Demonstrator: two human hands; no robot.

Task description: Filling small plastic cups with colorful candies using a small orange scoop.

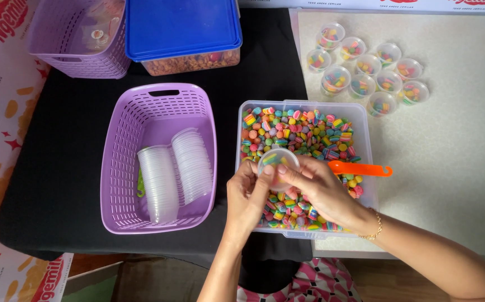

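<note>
From the head camera, the bench (pixel 58 184) is covered in the middle by a black cloth, with a red-and-white printed sheet along its left edge and a pale speckled surface (pixel 449 140) to the right. On the cloth sits a lilac slatted basket (pixel 120 168) holding two leaning stacks of clear lids (pixel 175 173); a second lilac basket (pixel 80 61) and a blue-lidded box (pixel 182 28) stand behind it. Straddling the cloth's right edge is a clear tub (pixel 365 140) full of small rainbow-striped sweets (pixel 298 131), with an orange scoop (pixel 360 168) lying across its right side. Above the tub the left hand (pixel 246 198) and right hand (pixel 318 187) meet, fingers of both closed around a small clear cup (pixel 278 161) that holds a few sweets, the right fingertips pressing at its rim. On the pale surface beyond, a cluster of filled cups (pixel 368 75) stands well apart from the hands. A patterned pink garment shows below the bench edge.
</note>
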